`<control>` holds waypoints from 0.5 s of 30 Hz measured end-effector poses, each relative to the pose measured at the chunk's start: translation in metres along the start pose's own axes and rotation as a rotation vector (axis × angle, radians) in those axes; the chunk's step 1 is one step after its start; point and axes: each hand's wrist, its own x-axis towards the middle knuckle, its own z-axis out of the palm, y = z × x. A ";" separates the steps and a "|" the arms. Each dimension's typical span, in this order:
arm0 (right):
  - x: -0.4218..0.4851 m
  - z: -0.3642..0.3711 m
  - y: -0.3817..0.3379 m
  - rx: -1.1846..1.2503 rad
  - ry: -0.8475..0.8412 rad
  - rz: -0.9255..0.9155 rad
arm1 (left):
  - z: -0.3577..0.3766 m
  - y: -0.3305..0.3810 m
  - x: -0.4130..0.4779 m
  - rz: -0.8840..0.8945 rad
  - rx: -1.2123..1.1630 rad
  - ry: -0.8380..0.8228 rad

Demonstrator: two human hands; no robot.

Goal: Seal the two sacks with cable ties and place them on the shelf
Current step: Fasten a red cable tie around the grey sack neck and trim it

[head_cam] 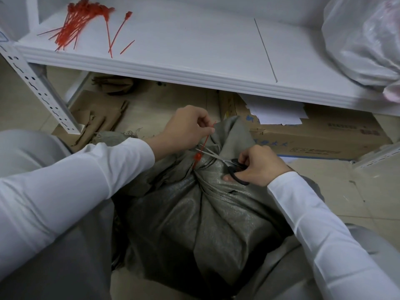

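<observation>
A grey woven sack [194, 217] stands on the floor between my knees, its neck gathered and cinched by a red cable tie [198, 157]. My left hand [186, 128] pinches the tie's free tail and pulls it up taut. My right hand [257, 167] grips black-handled scissors [227, 162], whose open blades straddle the tail just above the tie's lock. A pile of spare red cable ties [75, 22] lies on the white shelf [184, 46] at the far left. A white plastic sack [363, 40] sits on the shelf at the right.
Under the shelf lie a cardboard box [324, 135] with white papers [277, 113] on it and flattened brown cardboard [97, 113]. A perforated white shelf post [41, 89] slants at the left. Beige floor tiles show at the right.
</observation>
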 end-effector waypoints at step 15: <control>0.007 0.012 -0.027 -0.141 0.065 -0.036 | -0.005 -0.001 -0.006 0.091 -0.075 -0.011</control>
